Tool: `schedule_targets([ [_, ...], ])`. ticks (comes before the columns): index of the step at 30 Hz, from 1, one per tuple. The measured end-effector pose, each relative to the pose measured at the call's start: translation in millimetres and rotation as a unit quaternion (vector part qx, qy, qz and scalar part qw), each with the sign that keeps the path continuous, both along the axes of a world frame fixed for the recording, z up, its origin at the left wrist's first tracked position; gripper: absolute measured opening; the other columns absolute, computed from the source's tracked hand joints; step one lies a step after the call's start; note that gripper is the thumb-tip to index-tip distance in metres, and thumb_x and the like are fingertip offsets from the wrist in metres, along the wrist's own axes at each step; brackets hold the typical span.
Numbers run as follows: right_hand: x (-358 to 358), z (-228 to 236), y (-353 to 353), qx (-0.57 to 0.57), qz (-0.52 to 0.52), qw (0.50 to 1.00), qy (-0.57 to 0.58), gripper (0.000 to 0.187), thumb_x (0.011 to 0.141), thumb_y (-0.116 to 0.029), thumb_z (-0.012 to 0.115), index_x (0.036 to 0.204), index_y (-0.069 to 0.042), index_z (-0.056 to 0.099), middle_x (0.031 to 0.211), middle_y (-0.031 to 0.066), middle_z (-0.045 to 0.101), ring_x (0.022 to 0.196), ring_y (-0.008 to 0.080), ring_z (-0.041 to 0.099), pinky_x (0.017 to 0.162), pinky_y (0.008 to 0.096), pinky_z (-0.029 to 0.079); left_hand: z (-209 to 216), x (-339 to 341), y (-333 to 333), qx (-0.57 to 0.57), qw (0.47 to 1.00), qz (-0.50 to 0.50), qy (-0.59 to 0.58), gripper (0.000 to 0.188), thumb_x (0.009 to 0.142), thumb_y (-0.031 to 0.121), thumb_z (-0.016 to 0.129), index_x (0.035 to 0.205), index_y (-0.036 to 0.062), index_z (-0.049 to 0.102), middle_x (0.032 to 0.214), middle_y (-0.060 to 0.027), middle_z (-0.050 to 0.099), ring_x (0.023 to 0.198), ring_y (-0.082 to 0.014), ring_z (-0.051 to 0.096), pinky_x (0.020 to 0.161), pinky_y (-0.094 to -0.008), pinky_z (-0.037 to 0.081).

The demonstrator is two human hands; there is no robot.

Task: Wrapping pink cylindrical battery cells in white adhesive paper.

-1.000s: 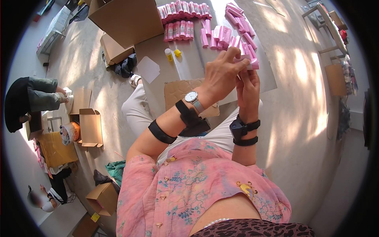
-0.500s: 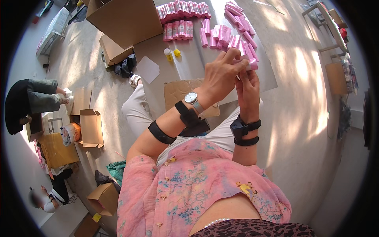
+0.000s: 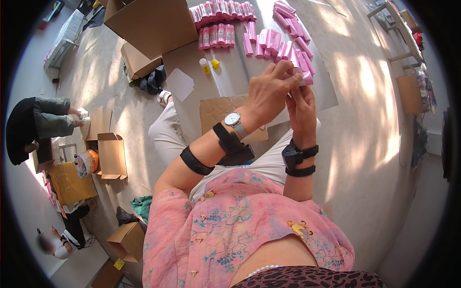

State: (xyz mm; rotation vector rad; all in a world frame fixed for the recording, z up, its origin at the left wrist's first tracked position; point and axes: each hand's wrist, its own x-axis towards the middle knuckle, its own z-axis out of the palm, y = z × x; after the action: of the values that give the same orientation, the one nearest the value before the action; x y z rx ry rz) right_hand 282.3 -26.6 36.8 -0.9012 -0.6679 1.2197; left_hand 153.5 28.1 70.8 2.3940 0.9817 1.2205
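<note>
Over the far right part of the table, both hands meet at a small pink roll (image 3: 306,79). My right hand (image 3: 302,108) grips the roll from below with its fingers closed around it. My left hand (image 3: 270,91), with a watch at the wrist, pinches at the roll's left end; its fingertips partly hide that end. Just beyond lie several loose pink rolls (image 3: 272,42). Farther left, rolls with pale printed wrappers stand in a row (image 3: 217,36). An uncapped yellow glue stick (image 3: 205,66) is beside its yellow cap (image 3: 215,63).
A piece of brown cardboard (image 3: 216,113) lies at the table's near edge, and a white paper sheet (image 3: 180,85) at its left. A large carton (image 3: 151,24) stands at the far left. Other people (image 3: 41,122) and open boxes (image 3: 111,156) are off to the left.
</note>
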Motion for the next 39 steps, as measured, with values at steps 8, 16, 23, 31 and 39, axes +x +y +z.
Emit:
schedule_targets([
  [8,4,-5,-1,-0.002,0.0,1.0,-0.001,0.034,0.108,-0.016,0.058,0.14,-0.005,0.056,0.132,0.0063,0.066,0.117,0.0151,0.065,0.099,0.0305,0.053,0,1,-1,0.003,1.0,-0.003,-0.003,0.041,0.078,-0.003,0.071,0.113,0.0196,0.076,0.113,0.001,0.064,0.097,-0.0202,0.07,0.068,-0.0344,0.057],
  [16,-5,-12,2,0.04,-0.033,0.998,0.039,0.029,0.107,-0.011,0.058,0.135,-0.005,0.058,0.128,0.0085,0.068,0.116,0.0167,0.066,0.098,0.0309,0.054,1,3,-6,0.012,0.999,0.023,0.024,0.04,0.079,0.0,0.071,0.114,0.0206,0.076,0.11,0.0003,0.063,0.096,-0.0199,0.068,0.067,-0.0341,0.057],
  [23,-13,-20,7,0.08,-0.035,0.994,0.065,0.026,0.108,-0.01,0.055,0.133,-0.003,0.056,0.125,0.0079,0.065,0.113,0.0155,0.067,0.098,0.0302,0.055,-4,5,-6,0.022,0.998,0.048,0.029,0.042,0.078,0.01,0.076,0.118,0.023,0.075,0.108,0.0017,0.064,0.095,-0.0197,0.066,0.068,-0.0334,0.057],
  [31,-24,-18,11,0.082,-0.071,0.99,0.093,0.034,0.106,-0.005,0.055,0.14,-0.005,0.05,0.127,0.0092,0.064,0.115,0.0171,0.064,0.096,0.029,0.054,-8,7,-4,0.046,0.998,0.05,-0.014,0.04,0.077,0.011,0.077,0.116,0.0199,0.077,0.099,0.0015,0.066,0.094,-0.0215,0.066,0.071,-0.0337,0.058],
  [39,-25,-21,14,0.074,-0.074,0.99,0.09,0.04,0.105,0.001,0.05,0.145,-0.004,0.047,0.135,0.0115,0.061,0.123,0.0194,0.062,0.103,0.0312,0.052,-11,9,-3,0.109,0.99,0.086,-0.012,0.038,0.079,0.01,0.076,0.116,0.0173,0.078,0.098,0.001,0.068,0.094,-0.0222,0.067,0.07,-0.0341,0.058],
])
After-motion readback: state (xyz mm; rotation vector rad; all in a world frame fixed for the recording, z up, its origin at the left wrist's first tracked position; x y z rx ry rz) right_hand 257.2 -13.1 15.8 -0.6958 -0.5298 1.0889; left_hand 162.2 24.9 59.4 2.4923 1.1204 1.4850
